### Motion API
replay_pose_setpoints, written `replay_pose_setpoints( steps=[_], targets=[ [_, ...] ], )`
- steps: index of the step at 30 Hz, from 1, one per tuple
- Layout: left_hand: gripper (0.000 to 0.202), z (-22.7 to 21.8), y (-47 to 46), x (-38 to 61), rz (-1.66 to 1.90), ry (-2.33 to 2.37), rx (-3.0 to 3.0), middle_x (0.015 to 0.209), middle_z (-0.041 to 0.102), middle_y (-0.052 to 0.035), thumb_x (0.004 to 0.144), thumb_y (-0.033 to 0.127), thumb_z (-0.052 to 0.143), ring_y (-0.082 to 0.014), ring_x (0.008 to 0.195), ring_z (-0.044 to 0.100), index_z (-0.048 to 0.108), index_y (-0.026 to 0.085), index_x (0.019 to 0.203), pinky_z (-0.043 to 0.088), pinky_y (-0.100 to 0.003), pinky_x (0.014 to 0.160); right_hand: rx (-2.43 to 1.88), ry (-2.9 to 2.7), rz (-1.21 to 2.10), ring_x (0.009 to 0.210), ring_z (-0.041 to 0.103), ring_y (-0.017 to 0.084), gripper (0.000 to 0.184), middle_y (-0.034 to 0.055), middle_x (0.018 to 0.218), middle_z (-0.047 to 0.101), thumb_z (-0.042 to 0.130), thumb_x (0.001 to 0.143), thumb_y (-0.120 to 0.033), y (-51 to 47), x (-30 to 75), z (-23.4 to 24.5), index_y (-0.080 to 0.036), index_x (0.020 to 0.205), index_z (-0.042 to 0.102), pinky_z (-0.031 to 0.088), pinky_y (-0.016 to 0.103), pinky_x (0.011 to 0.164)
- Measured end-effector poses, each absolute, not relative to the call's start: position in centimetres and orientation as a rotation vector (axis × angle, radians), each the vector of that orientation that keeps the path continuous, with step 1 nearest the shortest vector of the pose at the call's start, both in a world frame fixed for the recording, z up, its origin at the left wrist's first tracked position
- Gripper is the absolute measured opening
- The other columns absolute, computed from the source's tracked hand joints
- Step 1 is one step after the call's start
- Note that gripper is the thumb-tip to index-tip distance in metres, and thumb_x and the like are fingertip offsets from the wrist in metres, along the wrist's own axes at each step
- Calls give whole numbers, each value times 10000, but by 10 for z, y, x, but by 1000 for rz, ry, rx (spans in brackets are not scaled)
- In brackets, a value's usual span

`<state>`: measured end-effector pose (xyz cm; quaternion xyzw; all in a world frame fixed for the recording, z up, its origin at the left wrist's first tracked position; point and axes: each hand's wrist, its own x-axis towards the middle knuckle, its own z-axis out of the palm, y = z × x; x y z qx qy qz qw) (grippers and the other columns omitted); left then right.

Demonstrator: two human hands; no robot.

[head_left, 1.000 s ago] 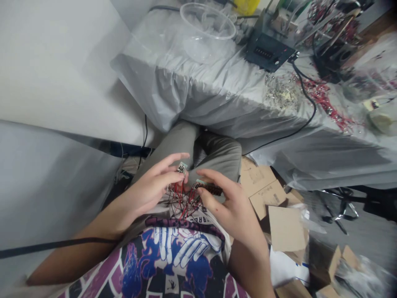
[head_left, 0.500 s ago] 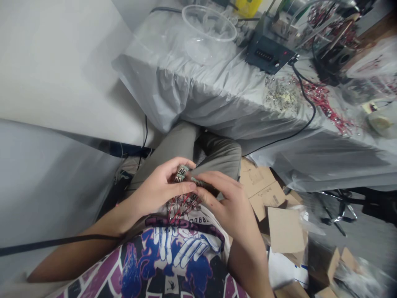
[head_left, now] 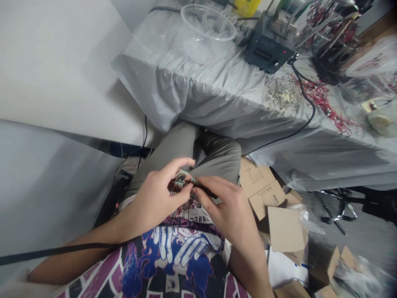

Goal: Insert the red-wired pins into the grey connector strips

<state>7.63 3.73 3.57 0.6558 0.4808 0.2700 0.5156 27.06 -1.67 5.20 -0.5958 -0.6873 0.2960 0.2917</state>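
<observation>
In my lap, over my printed shirt, both hands meet on a bunch of small green circuit boards (head_left: pixel 180 180) with thin red and black wires hanging from them. My left hand (head_left: pixel 158 195) is curled, thumb and fingers pinching the boards from the left. From the right, my right hand (head_left: pixel 226 203) pinches the same bunch with its fingertips, a dark strip of boards under its fingers. The wires spill down between the hands onto the shirt.
A table under grey plastic sheeting (head_left: pixel 217 91) stands ahead, with a clear plastic bowl (head_left: pixel 207 22), a dark electronic box (head_left: pixel 268 49) and its black cable (head_left: pixel 305 107), scattered metal bits and red wires (head_left: pixel 322 101). Cardboard pieces (head_left: pixel 279 215) litter the floor at right. A white wall (head_left: pixel 56 82) is at left.
My hands have drawn together: a second ago they held separate boards a little apart, now both close on one bunch. The wires have gathered up beneath them.
</observation>
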Motion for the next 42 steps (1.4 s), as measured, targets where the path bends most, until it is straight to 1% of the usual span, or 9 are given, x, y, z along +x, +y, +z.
replay_pose_setpoints(
  steps=[4,7,11,17,21,30,34,37,42],
  targets=[
    [457,34,32,77,699,1217,1700,1020,825,72,944,192,680,-158,946,810,675,358,1369,594,-245,822,-1564,-1805,823,933,753,153,123,21,1029,787,658,1072,-227,-17,269,53,-226,1108,775,563,273,824],
    [405,33,30,77,723,1247,1735,1031,830,87,944,209,687,-153,940,818,699,362,1318,599,-243,849,-1529,-1792,826,918,748,143,127,23,1011,782,657,1074,-224,-16,269,51,-212,1104,780,556,264,824],
    [312,34,32,77,684,1265,1671,937,826,83,928,237,691,-146,840,811,739,326,1223,589,-220,735,-1461,-1744,877,898,752,135,110,21,1010,795,695,1057,-232,-13,272,48,-202,1094,795,561,257,822],
    [213,34,36,75,656,1228,1589,926,828,63,914,238,687,-133,785,786,782,289,1099,544,-193,609,-1389,-1697,967,895,762,147,123,28,1020,813,728,1032,-211,-10,278,42,-213,1106,827,578,272,802],
    [189,32,38,73,620,1192,1536,921,827,66,911,251,691,-121,734,760,800,293,1060,559,-203,655,-1322,-1669,1000,895,779,135,138,22,1029,828,759,1009,-189,-8,282,39,-218,1113,845,596,256,800],
    [203,25,45,73,543,1125,1516,1035,823,50,973,312,685,-156,884,770,785,298,1149,574,-262,790,-1425,-1648,957,978,786,140,207,13,1087,832,765,1016,-228,-8,281,35,-247,1209,839,615,269,875],
    [190,23,48,72,519,1113,1434,1006,818,49,920,334,780,-171,912,765,791,293,1105,575,-269,809,-1475,-1733,977,1085,770,147,278,31,1199,807,700,1055,-220,-13,282,42,-238,1315,796,603,279,959],
    [167,23,48,72,530,1127,1425,974,819,51,900,304,783,-173,902,765,795,285,1065,574,-272,812,-1485,-1803,980,1146,761,157,340,32,1260,793,661,1055,-187,-15,282,45,-247,1375,760,598,291,999],
    [198,26,45,74,542,1165,1524,971,828,48,899,270,741,-177,859,778,797,276,1088,576,-289,791,-1562,-1780,881,1073,789,169,278,40,1198,824,676,1027,-188,-16,278,44,-209,1281,788,608,283,949]
  ],
)
